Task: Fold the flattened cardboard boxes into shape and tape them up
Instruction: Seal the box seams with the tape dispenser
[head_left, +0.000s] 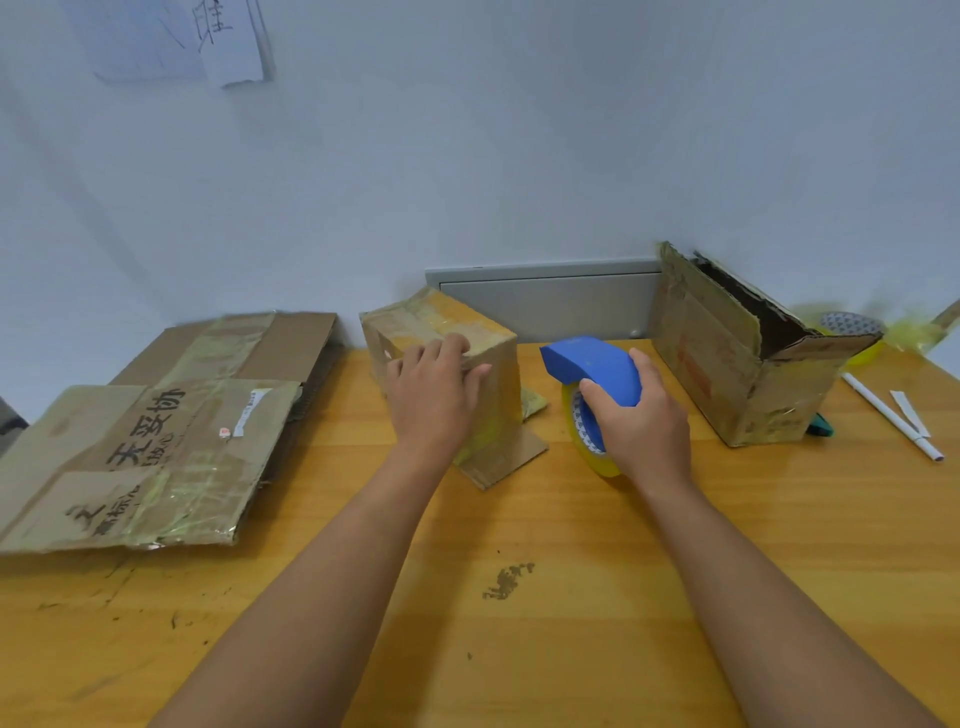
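Left hand (434, 387) rests with loosely spread fingers on the upright small cardboard box (441, 364) at frame centre; right hand (641, 415) grips the blue tape dispenser (592, 374), nose pointing left toward it.

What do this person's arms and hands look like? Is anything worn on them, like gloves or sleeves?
Nothing is worn. The left hand and right hand are bare, with no gloves, rings or watch. Both forearms are uncovered to the bottom of the picture, no sleeve showing.

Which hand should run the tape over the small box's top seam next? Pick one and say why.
Right. The right hand already grips the blue tape dispenser just beside the small box, while the left hand rests on the box top, steadying it.
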